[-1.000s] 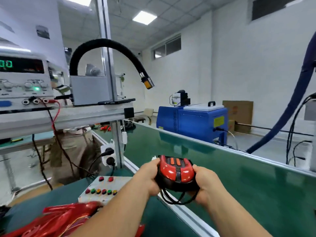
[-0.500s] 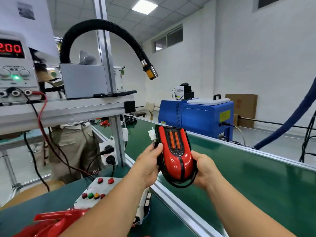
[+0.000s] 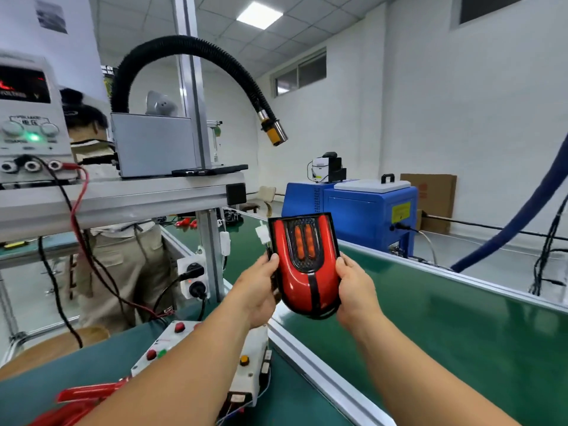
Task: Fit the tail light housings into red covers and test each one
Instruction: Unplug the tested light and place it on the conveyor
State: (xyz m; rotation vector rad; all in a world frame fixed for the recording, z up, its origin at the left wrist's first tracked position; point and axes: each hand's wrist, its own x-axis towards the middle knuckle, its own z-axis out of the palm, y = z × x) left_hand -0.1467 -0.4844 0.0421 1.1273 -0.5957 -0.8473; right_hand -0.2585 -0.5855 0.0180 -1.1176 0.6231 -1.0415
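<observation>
An assembled tail light (image 3: 305, 265), glossy red cover with a black centre stripe and two orange strips in a dark inset, is held upright in front of me above the conveyor edge. My left hand (image 3: 258, 290) grips its left side, thumb on the front. My right hand (image 3: 353, 290) grips its right side. A white connector (image 3: 262, 234) and black wires stick out behind the light's upper left. More red covers (image 3: 76, 401) lie at the bottom left.
A white test box with coloured buttons (image 3: 196, 355) lies below my left forearm. A power supply (image 3: 27, 124) with red and black leads stands on the shelf at left. The green conveyor belt (image 3: 445, 327) runs to the right. A person stands behind the shelf.
Both hands have lifted the tail light and tipped it from lying flat to standing upright, facing me. The view has swung slightly to the right.
</observation>
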